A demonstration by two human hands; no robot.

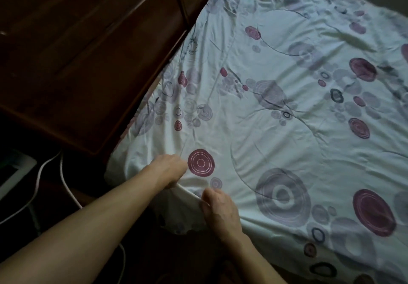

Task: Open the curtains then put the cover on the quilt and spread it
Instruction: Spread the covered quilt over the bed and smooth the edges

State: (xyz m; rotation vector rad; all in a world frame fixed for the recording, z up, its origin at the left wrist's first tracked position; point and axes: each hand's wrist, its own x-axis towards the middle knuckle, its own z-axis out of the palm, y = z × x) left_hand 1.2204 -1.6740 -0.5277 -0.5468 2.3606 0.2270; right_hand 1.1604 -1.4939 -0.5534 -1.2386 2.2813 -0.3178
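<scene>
— Both hands work at the near edge of the bed, close to its near-left corner: the left hand (171,169) has its fingers curled into the fabric of the quilt cover (276,111), and the right hand (217,206) pinches the same hem just beside it.

— Where's the quilt itself?

— Judging by the padded look, it's already inside the cover, which lies spread across the bed, reaching up to the dark wooden headboard (88,52) at the left edge. I can't see the quilt directly.

— So which step is this?

— Likely the spreading: the cover is on, creases still run through the middle, and the corner by the hands is bunched.

— Next move?

— I'd say a firm tug of that hem toward the corner, both hands holding tight, then smoothing outward. The cloth looks thin and slippery, so a loose grip could let it slide.

— Any labels or writing?

— None readable; only purple and grey rings printed on pale fabric.
</scene>
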